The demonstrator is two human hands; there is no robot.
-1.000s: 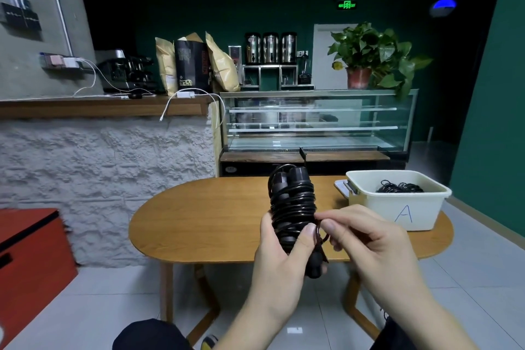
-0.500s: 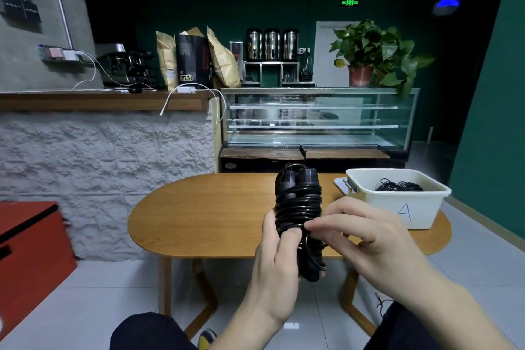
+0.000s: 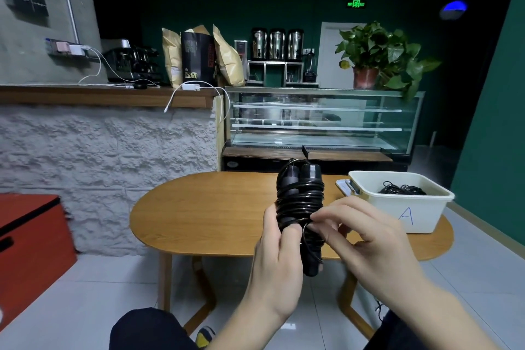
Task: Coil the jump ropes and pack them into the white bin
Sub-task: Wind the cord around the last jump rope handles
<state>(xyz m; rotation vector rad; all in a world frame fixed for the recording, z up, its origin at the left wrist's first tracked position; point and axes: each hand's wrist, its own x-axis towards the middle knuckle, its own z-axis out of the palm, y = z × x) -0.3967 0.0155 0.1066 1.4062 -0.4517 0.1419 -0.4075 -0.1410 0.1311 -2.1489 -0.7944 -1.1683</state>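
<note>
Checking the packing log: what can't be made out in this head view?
- How many ropes lie in the white bin: its near wall hides all but some black loops.
- The loose cord end: hidden under the right hand fingertips.
- The lower handles of the jump rope: covered by the left hand.

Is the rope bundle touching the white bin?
Apart. The head view shows the rope bundle held up in the left hand, with bare table between it and the white bin.

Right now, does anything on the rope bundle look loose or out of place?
Mostly tidy. The jump rope is wound tightly around its handles, gripped by the left hand. Only one small cord loop stands off near the right hand, whose fingertips pinch it; it is not yet tucked.
</note>
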